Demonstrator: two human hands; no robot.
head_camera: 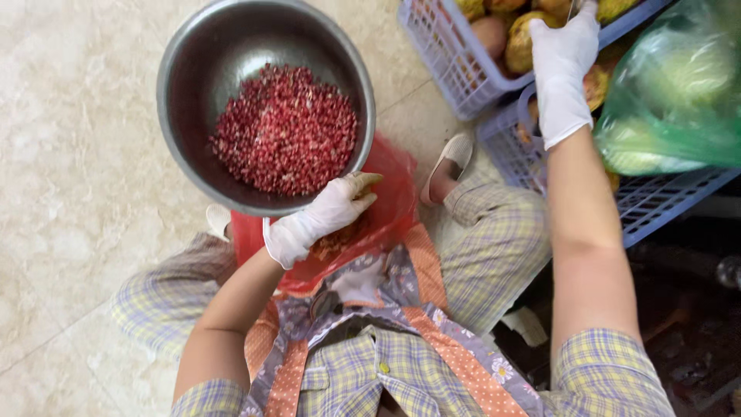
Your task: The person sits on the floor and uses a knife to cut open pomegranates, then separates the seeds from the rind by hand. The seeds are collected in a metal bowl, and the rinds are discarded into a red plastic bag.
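Observation:
A steel bowl (193,85) on the floor holds a heap of red pomegranate seeds (285,130). My left hand (320,218), in a white glove, rests at the bowl's near rim over a red plastic bag (390,193), with a piece of yellowish peel between the fingers. My right hand (563,69), also gloved, reaches into a lilac plastic basket (444,54) of yellow-brown fruit (519,42) at the upper right; its fingertips lie on the fruit and whether they grip one is unclear.
A second lilac basket (656,201) sits under the first. A green plastic bag (679,93) with produce lies on it at the far right. Beige tiled floor (77,154) spreads left. My knees in checked trousers and a slipper (448,162) frame the bowl.

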